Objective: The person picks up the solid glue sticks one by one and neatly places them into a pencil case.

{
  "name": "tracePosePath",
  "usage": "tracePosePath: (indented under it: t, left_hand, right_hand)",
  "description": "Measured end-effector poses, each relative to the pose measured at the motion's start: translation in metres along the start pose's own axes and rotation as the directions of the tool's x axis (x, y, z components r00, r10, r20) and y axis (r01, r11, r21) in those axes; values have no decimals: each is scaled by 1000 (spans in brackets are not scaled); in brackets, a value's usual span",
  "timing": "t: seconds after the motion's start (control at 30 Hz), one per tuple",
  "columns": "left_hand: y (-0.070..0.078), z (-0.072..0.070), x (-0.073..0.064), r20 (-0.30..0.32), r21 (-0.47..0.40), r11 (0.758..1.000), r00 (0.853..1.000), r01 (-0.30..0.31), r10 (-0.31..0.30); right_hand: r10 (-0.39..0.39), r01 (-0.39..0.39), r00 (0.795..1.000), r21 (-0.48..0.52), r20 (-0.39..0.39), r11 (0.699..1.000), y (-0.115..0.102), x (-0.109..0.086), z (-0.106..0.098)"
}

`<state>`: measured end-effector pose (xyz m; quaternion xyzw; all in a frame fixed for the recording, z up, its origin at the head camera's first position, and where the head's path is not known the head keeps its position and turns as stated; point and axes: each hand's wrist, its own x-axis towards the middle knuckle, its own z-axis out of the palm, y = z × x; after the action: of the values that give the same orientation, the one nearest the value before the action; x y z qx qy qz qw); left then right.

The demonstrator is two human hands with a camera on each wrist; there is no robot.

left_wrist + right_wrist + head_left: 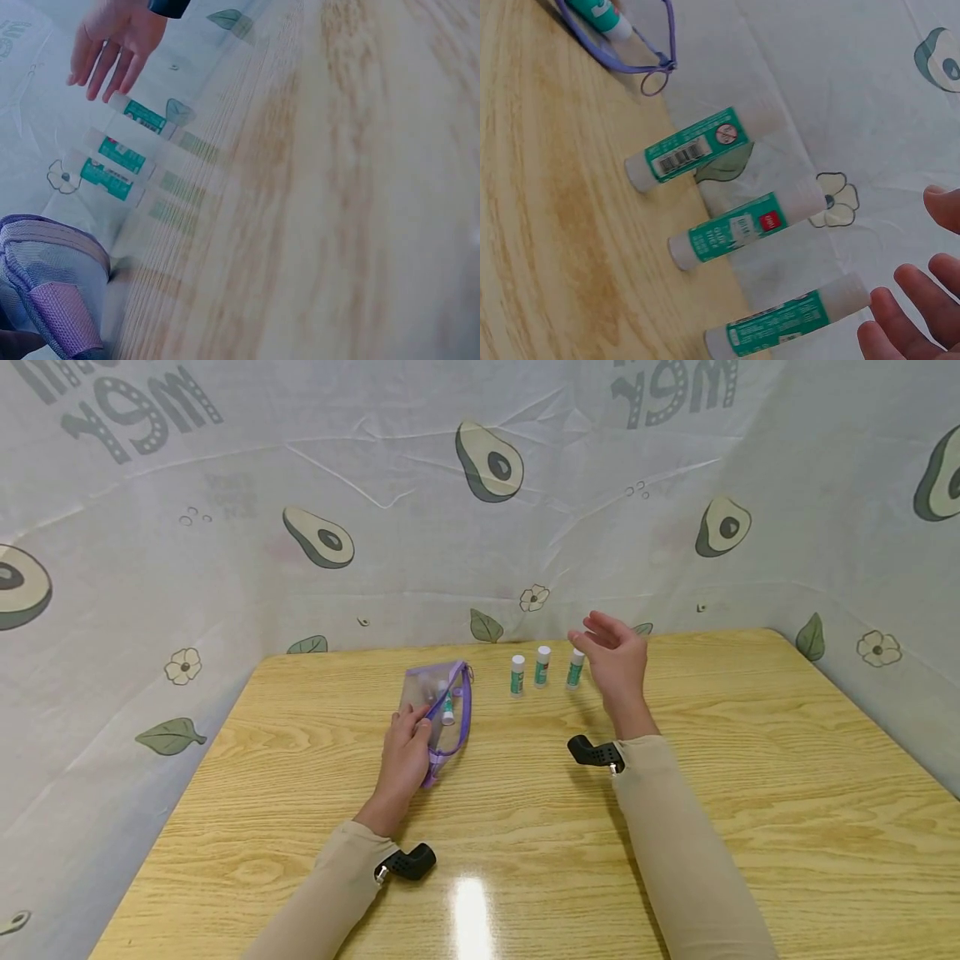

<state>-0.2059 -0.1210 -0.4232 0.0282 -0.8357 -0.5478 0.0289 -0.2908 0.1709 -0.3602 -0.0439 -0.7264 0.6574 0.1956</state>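
Observation:
Three green-and-white glue sticks stand upright in a loose row on the table: the left glue stick (517, 677), the middle glue stick (742, 229) and the right glue stick (574, 670). My right hand (617, 664) is beside the right one's white cap, thumb and fingers apart, holding nothing. Whether a fingertip touches the cap is hard to tell. Left of the row lies a see-through mesh pouch (417, 683) with purple zipper edging, its mouth gaping. Another glue stick (448, 708) lies inside it. My left hand (405, 750) grips the pouch's near left side, fingers partly hidden.
The wooden table (525, 827) reaches back to a pale curtain (420, 602) printed with avocados, leaves and flowers. A black wrist mount (592, 752) juts from the right sleeve, and another black mount (411, 862) from the left sleeve.

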Motion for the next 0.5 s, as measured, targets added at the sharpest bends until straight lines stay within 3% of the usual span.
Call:
tracePosePath:
  t: [0.5]
  left_hand:
    - [0, -2, -1, 5, -10, 1000, 1000, 0, 0]
  right_hand:
    - [111, -110, 993, -50, 30, 993, 18, 0, 4]
